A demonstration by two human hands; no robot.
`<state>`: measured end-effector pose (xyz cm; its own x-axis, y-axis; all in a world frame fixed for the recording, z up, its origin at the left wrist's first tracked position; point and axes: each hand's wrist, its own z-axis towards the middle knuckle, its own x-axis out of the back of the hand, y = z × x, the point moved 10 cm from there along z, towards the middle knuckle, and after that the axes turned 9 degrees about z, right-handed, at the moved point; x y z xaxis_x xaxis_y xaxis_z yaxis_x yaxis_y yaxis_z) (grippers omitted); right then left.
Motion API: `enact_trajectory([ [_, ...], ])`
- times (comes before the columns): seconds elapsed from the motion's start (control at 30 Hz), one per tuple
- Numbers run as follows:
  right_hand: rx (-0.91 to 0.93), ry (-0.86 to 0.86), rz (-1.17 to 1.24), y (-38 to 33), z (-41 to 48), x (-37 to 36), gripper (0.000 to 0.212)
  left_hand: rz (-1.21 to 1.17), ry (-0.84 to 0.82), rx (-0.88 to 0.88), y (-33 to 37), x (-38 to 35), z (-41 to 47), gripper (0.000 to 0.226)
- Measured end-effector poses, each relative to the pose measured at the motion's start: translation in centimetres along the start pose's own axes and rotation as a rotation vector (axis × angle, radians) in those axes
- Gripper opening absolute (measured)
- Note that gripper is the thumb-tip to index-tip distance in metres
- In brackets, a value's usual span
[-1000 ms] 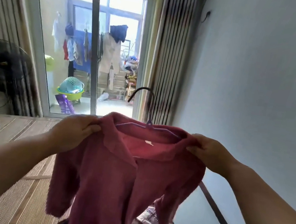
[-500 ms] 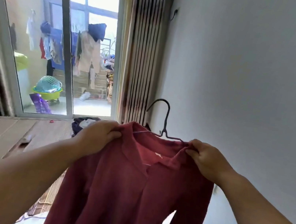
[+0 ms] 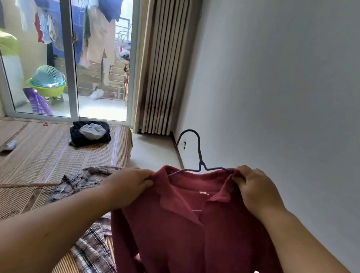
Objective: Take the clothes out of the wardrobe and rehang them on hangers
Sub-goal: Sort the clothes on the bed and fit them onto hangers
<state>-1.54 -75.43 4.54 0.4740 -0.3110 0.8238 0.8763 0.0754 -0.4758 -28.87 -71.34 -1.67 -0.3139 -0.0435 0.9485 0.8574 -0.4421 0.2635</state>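
red shirt [image 3: 182, 242], neck label [image 3: 203, 193] unreadable

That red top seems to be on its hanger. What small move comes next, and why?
Probably move the right hand from the shoulder to the hanger hook for carrying: the red top already sits on the hanger, and the left hand holds its other shoulder.
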Motion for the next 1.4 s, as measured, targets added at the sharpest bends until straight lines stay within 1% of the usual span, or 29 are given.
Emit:
enact_trajectory([
  [0.1,0.004,-0.037,0.015,1.3,3.6,-2.6,0.022,0.064,-0.036,0.073,-1.5,-3.2,2.1,0.023],
  [0.23,0.061,-0.138,0.018,1.7,9.7,-8.2,0.018,0.033,-0.057,0.207,-5.8,-7.4,4.9,0.022],
  [0.43,0.183,-0.309,0.039,-1.2,17.9,-18.0,0.014,-0.055,-0.076,0.439,-14.3,-10.8,7.1,0.02],
  [0.5,0.219,-0.355,0.066,-2.7,20.2,-20.8,0.012,-0.08,-0.075,0.514,-17.3,-11.2,7.1,0.018],
  [0.6,0.291,-0.418,0.079,-6.2,23.6,-24.5,0.016,-0.105,-0.055,0.623,-21.0,-10.7,6.6,0.019],
  [0.73,0.442,-0.452,0.108,-13.0,28.9,-29.3,0.02,-0.119,0.024,0.759,-26.2,-9.3,6.1,0.014],
  [0.87,0.593,-0.485,0.123,-19.4,33.9,-34.9,0.02,-0.104,0.096,0.889,-31.4,-8.5,6.5,0.02],
  [0.97,0.69,-0.579,0.142,-23.4,37.6,-41.5,0.02,-0.077,0.11,1.016,-36.0,-9.5,7.2,0.023],
  [1.03,0.707,-0.668,0.129,-24.6,39.4,-46.7,0.02,-0.086,0.073,1.116,-39.0,-11.3,7.4,0.02],
  [1.1,0.763,-0.769,0.115,-25.9,40.8,-52.7,0.021,-0.122,0.039,1.229,-42.4,-13.8,7.7,0.019],
  [1.13,0.787,-0.818,0.1,-26.6,41.5,-55.8,0.024,-0.139,0.026,1.282,-44.2,-14.9,7.9,0.019],
  [1.2,0.853,-0.907,0.046,-27.2,42.2,-61.2,0.035,-0.131,-0.01,1.369,-46.9,-16.5,8.1,0.017],
  [1.23,0.863,-0.945,0.039,-28.0,42.8,-63.8,0.037,-0.131,-0.004,1.415,-48.6,-17.2,8.2,0.017],
  [1.3,0.856,-0.96,0.074,-29.4,44.2,-68.4,0.025,-0.15,0.02,1.503,-51.7,-18.8,8.3,0.018],
  [1.33,0.861,-0.946,0.098,-30.2,44.8,-70.5,0.022,-0.16,0.03,1.546,-53.2,-19.7,8.1,0.017],
  [1.4,0.902,-0.927,0.073,-31.2,44.8,-74.8,0.021,-0.19,0.048,1.633,-56.0,-21.6,7.4,0.016],
])
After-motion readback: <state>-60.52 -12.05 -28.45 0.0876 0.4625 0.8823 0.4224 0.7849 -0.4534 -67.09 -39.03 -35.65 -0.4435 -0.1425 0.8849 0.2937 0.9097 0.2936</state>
